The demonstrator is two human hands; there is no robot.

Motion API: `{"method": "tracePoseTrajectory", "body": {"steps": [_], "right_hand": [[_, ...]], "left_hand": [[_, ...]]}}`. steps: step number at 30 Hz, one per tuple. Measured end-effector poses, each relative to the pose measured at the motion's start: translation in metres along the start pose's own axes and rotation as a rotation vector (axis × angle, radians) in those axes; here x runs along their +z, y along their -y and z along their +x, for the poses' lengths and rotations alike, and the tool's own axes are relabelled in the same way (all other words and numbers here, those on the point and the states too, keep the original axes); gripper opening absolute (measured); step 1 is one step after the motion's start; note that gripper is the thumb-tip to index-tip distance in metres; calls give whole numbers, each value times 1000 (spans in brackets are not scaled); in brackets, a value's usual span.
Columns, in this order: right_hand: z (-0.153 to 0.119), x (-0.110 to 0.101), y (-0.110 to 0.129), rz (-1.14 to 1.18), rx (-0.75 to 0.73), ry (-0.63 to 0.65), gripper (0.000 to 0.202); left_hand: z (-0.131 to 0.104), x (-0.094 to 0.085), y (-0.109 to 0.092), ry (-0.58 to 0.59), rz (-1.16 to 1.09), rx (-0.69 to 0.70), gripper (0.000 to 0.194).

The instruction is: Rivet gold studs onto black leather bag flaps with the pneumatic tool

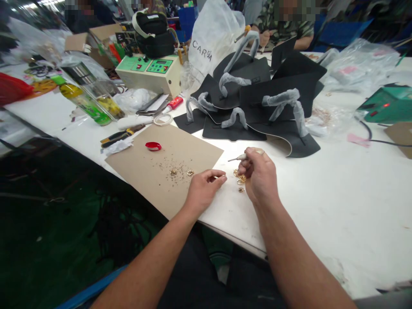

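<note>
Gripping one slim tool (240, 158): right hand (261, 177).

Smooth matt brown cardboard sheet (144, 159); small shiny gold-coloured metal rings (240, 182) near my right hand (260, 176).

Bench (347, 193), white top. On it: cardboard sheet (138, 161) w/ red dish (153, 146), small brass-col. pcs (174, 172) & scattered bits; gold rings (240, 181) to R of sheet; blk panels (277, 92) w/ wrapped handles, behind; green-fronted machine (151, 71); pliers (122, 135); bottle (85, 103).
</note>
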State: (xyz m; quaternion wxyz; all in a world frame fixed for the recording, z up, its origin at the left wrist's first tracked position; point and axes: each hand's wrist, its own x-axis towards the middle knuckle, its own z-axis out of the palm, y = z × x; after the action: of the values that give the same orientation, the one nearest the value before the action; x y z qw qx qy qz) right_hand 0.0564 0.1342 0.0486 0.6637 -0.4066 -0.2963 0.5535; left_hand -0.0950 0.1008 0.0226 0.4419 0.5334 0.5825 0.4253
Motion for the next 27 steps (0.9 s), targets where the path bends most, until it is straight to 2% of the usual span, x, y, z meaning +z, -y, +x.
{"method": "tracePoseTrajectory", "body": {"steps": [3, 5, 7, 13, 27], "right_hand": [[-9, 4, -5, -108, -43, 64, 21], [-16, 7, -9, -202, -68, 110, 20], [-23, 10, -11, -284, -94, 147, 20], [-30, 13, -14, -429, -128, 197, 20], [-35, 15, -16, -560, -218, 218, 17]], "left_hand": [[-15, -11, -3, -91, -478, -256, 29], [-22, -17, -5, -107, -674, -315, 32], [-27, -21, -7, -104, -769, -350, 30], [-30, -27, -5, -84, -843, -367, 21], [-30, -27, 1, -125, -913, -344, 35]]}}
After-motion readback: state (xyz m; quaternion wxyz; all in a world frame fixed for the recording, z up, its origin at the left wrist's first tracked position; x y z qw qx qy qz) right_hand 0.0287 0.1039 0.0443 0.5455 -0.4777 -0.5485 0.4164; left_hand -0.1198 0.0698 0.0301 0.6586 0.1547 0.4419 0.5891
